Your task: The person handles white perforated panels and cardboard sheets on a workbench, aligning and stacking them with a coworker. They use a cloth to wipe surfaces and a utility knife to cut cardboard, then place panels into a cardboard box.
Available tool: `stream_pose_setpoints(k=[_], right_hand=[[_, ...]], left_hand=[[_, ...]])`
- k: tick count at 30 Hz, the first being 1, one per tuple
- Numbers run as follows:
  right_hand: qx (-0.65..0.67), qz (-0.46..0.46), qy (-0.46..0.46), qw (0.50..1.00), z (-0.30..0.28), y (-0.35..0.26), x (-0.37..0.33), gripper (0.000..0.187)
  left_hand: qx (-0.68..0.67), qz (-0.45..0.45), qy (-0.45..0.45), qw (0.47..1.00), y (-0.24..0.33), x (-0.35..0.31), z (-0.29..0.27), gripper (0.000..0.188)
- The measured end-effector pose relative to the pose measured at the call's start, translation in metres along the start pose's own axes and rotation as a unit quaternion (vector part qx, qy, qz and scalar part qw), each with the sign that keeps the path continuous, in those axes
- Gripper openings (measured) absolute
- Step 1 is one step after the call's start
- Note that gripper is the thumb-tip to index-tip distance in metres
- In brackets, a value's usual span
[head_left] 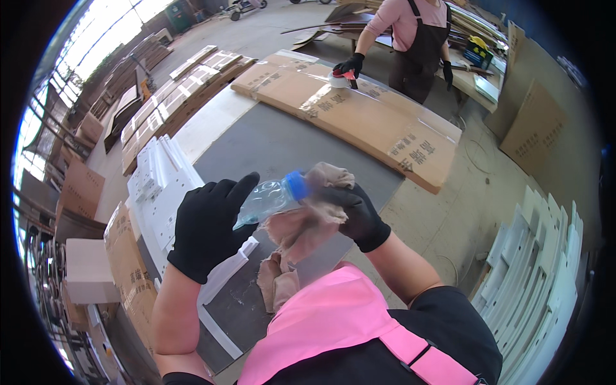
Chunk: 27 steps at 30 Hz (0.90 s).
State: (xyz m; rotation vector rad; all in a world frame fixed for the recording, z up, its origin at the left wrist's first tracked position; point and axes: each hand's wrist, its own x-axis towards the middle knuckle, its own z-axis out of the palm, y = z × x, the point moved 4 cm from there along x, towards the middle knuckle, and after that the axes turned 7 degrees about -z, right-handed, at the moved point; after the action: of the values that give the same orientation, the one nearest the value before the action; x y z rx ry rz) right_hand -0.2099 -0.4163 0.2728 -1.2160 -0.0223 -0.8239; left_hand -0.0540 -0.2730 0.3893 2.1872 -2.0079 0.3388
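A clear plastic bottle [266,200] with a blue cap lies tilted in my left hand [212,221], whose black-gloved fingers wrap round its body. The blue cap points toward my right hand [354,212], also in a black glove. That hand is closed on a brownish-pink rag [305,224], which bunches up close to the cap and hangs down below it. Whether the rag touches the cap is hard to make out. Another crumpled piece of similar cloth [277,282] rests lower down, on the dark tabletop [276,138], by my pink apron.
White drilled panels [160,173] are stacked on the left. Across the table lies a long taped carton [359,115], where a person in dark overalls [420,54] holds a tape dispenser [342,78]. Pale panels [532,289] stand at the right; cardboard boxes [93,269] stand at the left.
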Motion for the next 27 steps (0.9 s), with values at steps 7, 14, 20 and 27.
stream_pose_setpoints(k=[7, 14, 20, 27], right_hand=[[0.077, 0.049, 0.022, 0.996, 0.008, 0.001, -0.015, 0.036], [-0.046, -0.028, -0.005, 0.999, 0.003, 0.044, -0.02, 0.027], [0.006, 0.055, -0.029, 0.998, 0.02, 0.092, -0.035, 0.027], [0.3, 0.219, -0.019, 0.928, 0.097, 0.129, -0.037, 0.022]], left_hand=[[-0.002, 0.022, -0.015, 1.0, -0.002, 0.005, 0.009, 0.072], [-0.028, -0.003, -0.037, 0.999, -0.023, -0.006, 0.013, 0.071], [-0.018, -0.052, -0.112, 0.992, -0.051, -0.041, 0.029, 0.07], [-0.084, -0.105, -0.127, 0.983, -0.113, -0.127, 0.048, 0.069]])
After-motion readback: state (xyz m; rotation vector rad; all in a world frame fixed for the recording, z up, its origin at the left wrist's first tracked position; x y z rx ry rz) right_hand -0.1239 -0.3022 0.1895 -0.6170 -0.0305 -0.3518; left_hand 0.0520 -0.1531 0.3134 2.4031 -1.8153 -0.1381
